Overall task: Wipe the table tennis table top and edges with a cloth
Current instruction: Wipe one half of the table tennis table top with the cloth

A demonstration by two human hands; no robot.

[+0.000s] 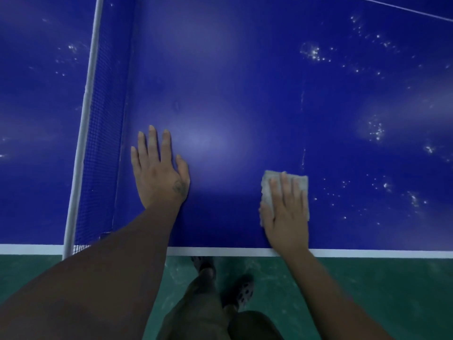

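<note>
The blue table tennis table top [220,69] fills most of the view, with a white line along its near edge [220,251]. My right hand [286,212] lies flat with straight fingers on a folded grey cloth [267,185], pressing it onto the table close to the near edge. My left hand [159,173] rests flat on the bare table top, fingers spread, just right of the net [103,143]. White specks and droplets [313,54] dot the surface to the right of the cloth and beyond the net.
The net with its white top band [84,119] runs from the near edge away at the left. Below the table edge is a green floor [367,290], where my legs and dark shoes [242,293] stand.
</note>
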